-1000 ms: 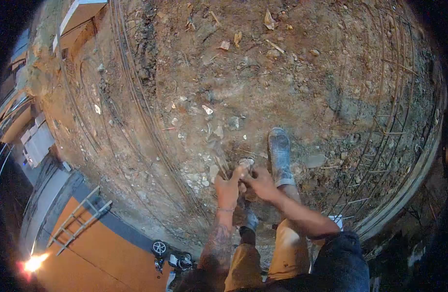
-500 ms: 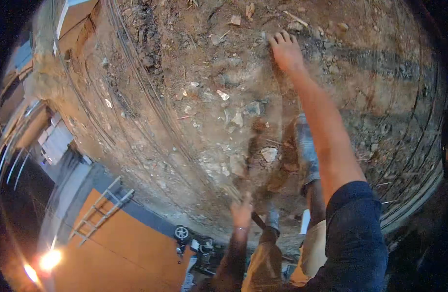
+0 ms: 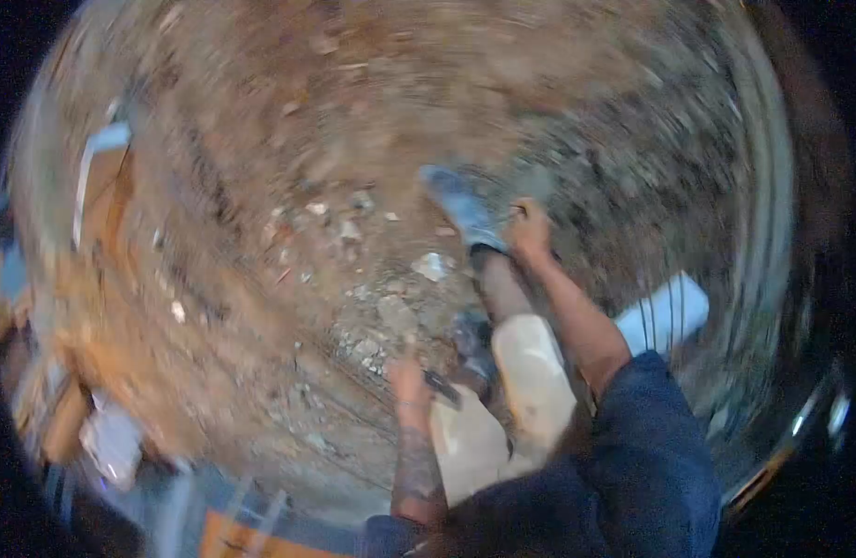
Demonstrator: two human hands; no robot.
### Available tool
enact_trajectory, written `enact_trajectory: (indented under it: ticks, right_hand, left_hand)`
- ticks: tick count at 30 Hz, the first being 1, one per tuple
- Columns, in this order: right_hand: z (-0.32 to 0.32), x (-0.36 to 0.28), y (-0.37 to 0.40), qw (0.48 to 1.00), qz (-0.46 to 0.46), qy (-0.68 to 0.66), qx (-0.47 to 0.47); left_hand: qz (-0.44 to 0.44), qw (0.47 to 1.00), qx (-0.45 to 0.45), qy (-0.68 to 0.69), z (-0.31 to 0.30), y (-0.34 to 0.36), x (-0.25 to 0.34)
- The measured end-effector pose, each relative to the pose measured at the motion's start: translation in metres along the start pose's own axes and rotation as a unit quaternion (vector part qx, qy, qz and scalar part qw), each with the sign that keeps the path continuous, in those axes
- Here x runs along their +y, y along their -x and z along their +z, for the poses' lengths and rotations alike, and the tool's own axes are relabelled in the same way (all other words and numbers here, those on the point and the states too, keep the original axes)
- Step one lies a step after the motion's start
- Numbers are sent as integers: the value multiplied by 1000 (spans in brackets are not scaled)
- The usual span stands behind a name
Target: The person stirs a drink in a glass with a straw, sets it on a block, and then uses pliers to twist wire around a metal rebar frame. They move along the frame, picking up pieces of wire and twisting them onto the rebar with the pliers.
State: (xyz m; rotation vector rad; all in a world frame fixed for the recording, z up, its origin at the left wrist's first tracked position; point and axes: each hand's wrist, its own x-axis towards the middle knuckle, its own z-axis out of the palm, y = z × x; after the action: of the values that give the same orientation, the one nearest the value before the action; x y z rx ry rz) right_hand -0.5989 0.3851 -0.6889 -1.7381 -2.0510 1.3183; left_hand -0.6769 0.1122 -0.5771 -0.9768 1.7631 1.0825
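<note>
My left hand (image 3: 409, 377) is closed round a dark handle (image 3: 442, 389) of a tool, low in the view, in front of my left knee. The tool's far end is too blurred to make out. My right hand (image 3: 528, 228) is at the centre right, beside my shin and boot (image 3: 460, 206). Its fingers are curled, with a small dark spot between them that is too smeared to name. Motion blurs the brown earth (image 3: 353, 121) under both hands. A pale stone (image 3: 432, 267) lies on it, left of the boot.
Broken stones (image 3: 349, 228) are scattered left of my legs. A white, box-like object (image 3: 665, 312) with dark lines across it stands at the right. At the lower left are a pale bundle (image 3: 112, 437) and an orange surface (image 3: 260, 539).
The view has swung and turned. My right hand has come back from the far ground towards my boot, and its spread fingers have curled. My left hand still grips the handle.
</note>
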Motion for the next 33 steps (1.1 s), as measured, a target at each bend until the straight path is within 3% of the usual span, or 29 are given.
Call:
enact_trajectory:
  ticks: [1, 4, 6, 9, 10, 11, 12, 13, 14, 15, 16, 19, 20, 21, 22, 23, 25, 26, 28, 30, 31, 32, 33]
  right_hand:
    - [-29, 15, 34, 999, 6, -28, 33]
    - [-108, 82, 152, 980, 144, -46, 126]
    - [-149, 114, 221, 984, 58, 66, 154]
    - [-197, 220, 316, 966, 184, -17, 181]
    - [-225, 225, 336, 951, 129, 177, 219]
    - [-252, 227, 352, 942, 267, 59, 195]
    - [-264, 257, 372, 944, 176, 165, 225]
    - [-278, 281, 388, 938, 225, 109, 239]
    - [-292, 305, 404, 925, 273, 55, 256]
    - [-298, 338, 419, 916, 266, 134, 268]
    - [-306, 371, 434, 915, 270, 131, 268]
    - [-330, 425, 448, 907, 318, 202, 185]
    - [-326, 469, 448, 908, 335, 25, 249]
    - [-319, 513, 446, 876, 341, -154, 303]
    - [-304, 575, 440, 887, 351, 10, 301]
    - [-305, 590, 430, 889, 348, 0, 296]
    - [-309, 605, 413, 884, 386, -82, 252]
    - [-310, 605, 408, 882, 400, -63, 241]
    - [-315, 585, 408, 874, 395, 55, 277]
    - [-328, 562, 426, 873, 308, 93, 365]
    - [-334, 556, 440, 895, 227, 17, 385]
    - [-339, 550, 453, 907, 144, -64, 391]
    - [-343, 531, 474, 907, 137, -276, 289]
  left_hand:
    - [5, 1000, -6, 1, -7, 13, 0]
    - [3, 988, -75, -135, -40, 53, -23]
    - [71, 985, -132, -81, -68, 63, -54]
    - [38, 981, -129, -141, -132, 45, -123]
    - [59, 974, -128, -177, -133, 64, -137]
    - [60, 972, -131, -185, -126, 88, -149]
    - [24, 973, -106, -206, -117, 113, -160]
    - [-12, 971, -80, -226, -114, 129, -175]
    - [-9, 970, -110, -217, -121, 123, -197]
    - [-9, 968, -111, -224, -120, 122, -213]
    - [-12, 958, -108, -267, -119, 122, -228]
    - [-5, 946, -115, -303, -107, 128, -274]
    - [0, 946, -131, -297, -97, 133, -290]
    - [6, 946, -125, -298, -88, 140, -308]
    - [81, 919, -157, -352, -77, 149, -326]
    - [156, 882, -184, -404, -66, 162, -342]
    - [155, 895, -141, -393, -42, 194, -389]
    - [143, 889, -188, -393, -38, 197, -410]
    - [152, 873, -241, -396, -20, 223, -454]
    - [194, 871, -234, -386, -3, 252, -501]
    - [221, 846, -275, -401, -11, 234, -524]
    - [274, 788, -264, -484, -2, 259, -532]
    - [257, 781, -256, -508, 7, 280, -542]
